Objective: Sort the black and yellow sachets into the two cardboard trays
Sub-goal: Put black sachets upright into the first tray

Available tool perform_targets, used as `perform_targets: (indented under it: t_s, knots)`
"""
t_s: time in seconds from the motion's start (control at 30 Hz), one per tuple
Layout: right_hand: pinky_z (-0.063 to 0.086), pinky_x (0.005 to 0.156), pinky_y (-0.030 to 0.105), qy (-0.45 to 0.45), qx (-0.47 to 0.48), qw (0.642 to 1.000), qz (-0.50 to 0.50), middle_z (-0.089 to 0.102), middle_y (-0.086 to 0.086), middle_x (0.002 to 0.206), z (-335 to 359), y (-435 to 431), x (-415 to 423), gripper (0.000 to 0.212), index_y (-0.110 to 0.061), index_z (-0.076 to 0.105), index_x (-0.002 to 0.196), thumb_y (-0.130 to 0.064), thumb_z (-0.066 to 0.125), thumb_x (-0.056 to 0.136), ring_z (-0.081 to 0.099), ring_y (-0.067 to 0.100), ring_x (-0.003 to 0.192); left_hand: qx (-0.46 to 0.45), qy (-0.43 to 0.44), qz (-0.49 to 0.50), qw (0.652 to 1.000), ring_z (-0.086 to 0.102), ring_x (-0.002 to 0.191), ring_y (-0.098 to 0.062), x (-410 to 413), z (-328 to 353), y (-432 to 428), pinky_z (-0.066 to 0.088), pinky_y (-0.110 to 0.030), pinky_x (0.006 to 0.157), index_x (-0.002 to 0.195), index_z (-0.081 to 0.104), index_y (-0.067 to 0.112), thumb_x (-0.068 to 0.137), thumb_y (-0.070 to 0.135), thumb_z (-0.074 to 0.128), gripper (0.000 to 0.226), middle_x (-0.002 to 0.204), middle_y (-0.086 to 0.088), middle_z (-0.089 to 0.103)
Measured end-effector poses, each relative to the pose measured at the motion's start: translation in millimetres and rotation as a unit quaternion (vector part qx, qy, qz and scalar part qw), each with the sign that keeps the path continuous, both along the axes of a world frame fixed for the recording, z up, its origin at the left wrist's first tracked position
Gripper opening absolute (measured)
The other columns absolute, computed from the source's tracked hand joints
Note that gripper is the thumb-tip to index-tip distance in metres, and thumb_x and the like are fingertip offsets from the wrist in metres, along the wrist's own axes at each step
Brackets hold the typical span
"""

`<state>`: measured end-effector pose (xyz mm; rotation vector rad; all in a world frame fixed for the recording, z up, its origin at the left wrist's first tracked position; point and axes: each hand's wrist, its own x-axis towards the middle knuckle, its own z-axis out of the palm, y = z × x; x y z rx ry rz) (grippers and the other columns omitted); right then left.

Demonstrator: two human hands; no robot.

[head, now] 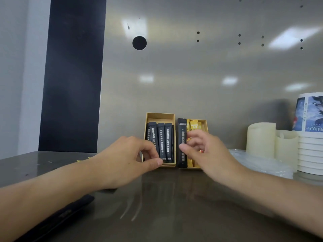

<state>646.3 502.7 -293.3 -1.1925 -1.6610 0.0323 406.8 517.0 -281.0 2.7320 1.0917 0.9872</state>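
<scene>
While the left hand (129, 154) pinches black sachets (161, 138) by their near ends in the left tray (160, 116), the right hand (206, 151) pinches a stray black sachet (181, 130) mid-length, beside yellow sachets (194, 125) in the right tray (205, 124); it looks light, slick and bendy.

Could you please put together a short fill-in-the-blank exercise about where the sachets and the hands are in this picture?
1. The sachets in the left tray are all ____.
2. The right hand pinches a black sachet at the ____ edge of the right tray.
3. The other sachets in that tray are ____.
4. The stack of paper cups stands to the ____ of both trays.

Missing words: black; left; yellow; right.
</scene>
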Motion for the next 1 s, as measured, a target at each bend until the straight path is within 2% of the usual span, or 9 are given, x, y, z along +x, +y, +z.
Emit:
perform_targets:
  t_s: [0.13,0.23,0.37,0.47,0.6,0.67,0.73,0.9,1.0]
  knots:
    - [0.05,0.066,0.017,0.005,0.025,0.992,-0.12,0.071,-0.009,0.091,23.7,3.1,25.1,0.02,-0.023,0.061,0.107,-0.031,0.072,0.092,0.069,0.008,0.081,-0.003,-0.005,-0.004,1.0,0.065,0.074,-0.002,0.4,0.2,-0.1,0.05,-0.014,0.067,0.086,0.071,0.034,0.091,0.052,0.064,0.02,0.084,0.036,0.063]
    - [0.05,0.073,0.023,-0.033,0.002,0.982,-0.186,0.068,-0.006,0.087,29.6,10.0,39.2,0.02,-0.013,0.063,0.11,-0.025,0.068,0.095,0.069,0.015,0.086,0.0,0.002,-0.003,1.0,0.063,0.073,0.001,0.8,-0.2,0.2,0.05,-0.015,0.063,0.085,0.07,0.035,0.091,0.051,0.064,0.018,0.084,0.036,0.063]
    - [0.038,0.061,0.012,-0.085,-0.028,0.97,-0.224,0.07,-0.004,0.083,19.8,18.4,40.6,0.02,-0.012,0.062,0.111,-0.025,0.067,0.097,0.063,0.011,0.085,0.007,0.009,0.001,1.0,0.063,0.071,0.004,0.0,0.1,1.6,0.044,-0.012,0.061,0.082,0.069,0.036,0.093,0.047,0.064,0.016,0.082,0.035,0.064]
    - [0.047,0.071,0.022,-0.096,-0.037,0.969,-0.223,0.069,-0.006,0.079,15.0,18.7,38.7,0.021,-0.014,0.059,0.111,-0.026,0.068,0.096,0.066,0.012,0.09,0.012,0.015,0.008,1.0,0.063,0.071,0.006,-0.7,0.6,2.2,0.043,-0.012,0.06,0.08,0.068,0.036,0.093,0.046,0.064,0.017,0.079,0.033,0.065]
    - [0.054,0.084,0.031,-0.096,-0.026,0.974,-0.206,0.073,-0.005,0.091,15.5,14.2,37.1,0.012,-0.023,0.057,0.096,-0.027,0.068,0.095,0.068,0.012,0.089,0.017,0.018,0.016,1.0,0.061,0.074,0.009,-1.5,0.6,3.8,0.044,-0.012,0.059,0.082,0.07,0.034,0.093,0.047,0.064,0.017,0.078,0.018,0.068]
    - [0.055,0.082,0.027,-0.077,-0.008,0.984,-0.164,0.072,-0.012,0.084,18.2,10.8,31.9,0.017,-0.023,0.057,0.105,-0.028,0.07,0.094,0.068,0.005,0.082,0.026,0.024,0.031,0.999,0.058,0.075,0.016,-2.6,0.4,5.3,0.044,-0.01,0.057,0.084,0.071,0.033,0.092,0.047,0.064,0.018,0.079,0.017,0.067]
    - [0.054,0.074,0.02,-0.05,0.007,0.992,-0.117,0.074,-0.011,0.081,22.4,7.5,22.3,0.022,-0.026,0.058,0.109,-0.03,0.071,0.092,0.07,0.003,0.076,0.026,0.034,0.044,0.998,0.055,0.076,0.019,-4.4,0.2,6.9,0.041,-0.01,0.056,0.085,0.071,0.034,0.092,0.049,0.063,0.018,0.079,0.018,0.067]
    - [0.055,0.071,0.023,-0.06,0.0,0.997,-0.057,0.076,-0.007,0.078,31.1,9.3,-12.4,0.021,-0.025,0.059,0.105,-0.029,0.074,0.091,0.071,0.001,0.07,0.015,0.057,0.061,0.996,0.06,0.071,0.004,-8.5,0.2,10.2,0.048,-0.018,0.065,0.089,0.072,0.032,0.093,0.048,0.063,0.018,0.082,0.017,0.07]
    - [0.056,0.079,0.031,-0.081,-0.003,0.993,-0.08,0.075,-0.006,0.075,30.2,18.7,-27.0,0.022,-0.021,0.059,0.106,-0.029,0.074,0.091,0.07,0.004,0.075,0.011,0.061,0.073,0.995,0.062,0.074,-0.002,-10.6,3.1,9.6,0.054,-0.024,0.073,0.089,0.072,0.031,0.093,0.046,0.062,0.018,0.084,0.013,0.07]
